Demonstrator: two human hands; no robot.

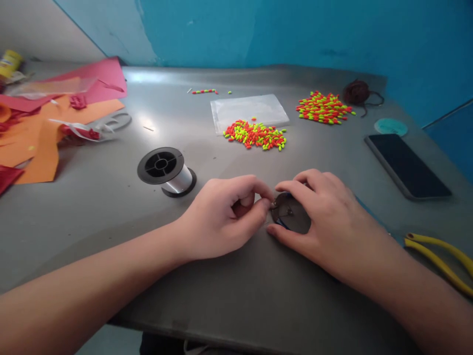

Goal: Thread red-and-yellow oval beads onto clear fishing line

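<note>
Near the table's front edge, my right hand [320, 217] curls its fingers and thumb around the sides of a small round dark container [291, 214]. Something small and thin shows inside it. My left hand [236, 212] touches the container's left rim, thumb and index finger pinched together on a tiny piece too small to name. Left of my left hand stands a black spool [164, 170] wound with clear line. Behind my hands lies a loose pile of red and yellow-green beads [254, 135], partly against a clear plastic bag [249, 111].
A second bead pile [325, 107], dark yarn [356, 92], a teal disc [390, 126] and a phone [406, 165] are on the right, with yellow-handled pliers [439, 256] nearer. Orange paper [40, 153] and pink paper [107, 79] cover the left. A short bead row [205, 91] lies at the back.
</note>
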